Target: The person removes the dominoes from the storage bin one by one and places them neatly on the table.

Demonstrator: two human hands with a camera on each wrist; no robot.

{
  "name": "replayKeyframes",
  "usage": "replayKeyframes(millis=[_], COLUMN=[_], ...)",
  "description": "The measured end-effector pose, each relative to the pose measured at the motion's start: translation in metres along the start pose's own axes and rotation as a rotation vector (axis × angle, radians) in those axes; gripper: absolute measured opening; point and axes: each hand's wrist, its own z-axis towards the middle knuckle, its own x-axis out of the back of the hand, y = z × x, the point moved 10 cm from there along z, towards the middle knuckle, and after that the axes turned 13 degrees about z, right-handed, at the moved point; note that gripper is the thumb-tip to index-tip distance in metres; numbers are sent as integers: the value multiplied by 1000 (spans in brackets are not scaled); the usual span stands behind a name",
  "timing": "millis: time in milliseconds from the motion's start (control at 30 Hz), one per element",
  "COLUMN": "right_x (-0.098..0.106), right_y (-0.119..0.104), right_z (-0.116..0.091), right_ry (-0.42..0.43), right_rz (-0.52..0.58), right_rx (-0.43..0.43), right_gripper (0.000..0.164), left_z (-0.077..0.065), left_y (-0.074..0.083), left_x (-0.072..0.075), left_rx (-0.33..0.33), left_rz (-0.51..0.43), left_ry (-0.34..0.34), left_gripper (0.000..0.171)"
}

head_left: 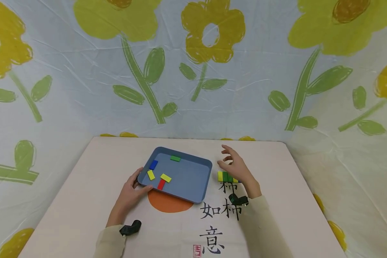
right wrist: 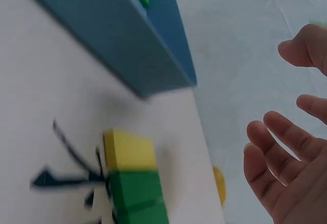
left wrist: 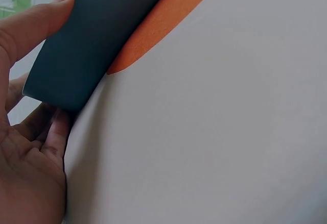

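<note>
A blue tray (head_left: 187, 175) lies at a slant on the table, with several small blocks inside. Among them are a green block (head_left: 175, 158), a blue block (head_left: 153, 165), two yellow ones and a red block (head_left: 161, 184). My left hand (head_left: 132, 191) grips the tray's near left corner; in the left wrist view its thumb (left wrist: 48, 17) lies on the tray wall and other fingers are at its underside. To the right of the tray, my right hand (head_left: 237, 166) is raised with fingers apart, holding nothing. Just below it in the head view stands a row of yellow, green and blue blocks (head_left: 225, 176), partly hidden by the wrist.
The pale table (head_left: 74, 208) bears a printed orange shape (head_left: 169, 202) under the tray's near edge and black characters (head_left: 213, 240) on the right. A flower-patterned cloth (head_left: 245, 107) hangs behind and at both sides.
</note>
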Motion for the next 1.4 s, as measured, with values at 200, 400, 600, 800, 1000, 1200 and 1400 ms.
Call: replayKeyframes(millis=[200, 400, 600, 800, 1000, 1200, 1400], right_x=[-34, -65, -98, -127, -147, -159, -167], right_y=[-26, -37, -42, -41, -40, -28, -19], right_z=[17, 28, 42, 48, 55, 60, 60], right_ry=[-70, -125, -217, -314, -377, -405, -423], right_rz=[27, 20, -13, -46, -67, -70, -127], right_rx=[35, 43, 72, 65, 67, 16, 0], right_gripper=[77, 78, 76, 74, 74, 71, 69], left_z=[-1, -1, 1, 2, 1, 0, -1], left_y=[-1, 0, 0, -1, -1, -1, 1], left_x=[0, 0, 2, 0, 0, -1, 0], left_rx=[-2, -2, -4, -15, -3, -5, -19], left_rz=[-5, -4, -5, -8, -11, -12, 6], left_ry=[15, 14, 19, 14, 10, 10, 21], left_gripper=[101, 100, 101, 100, 100, 99, 98])
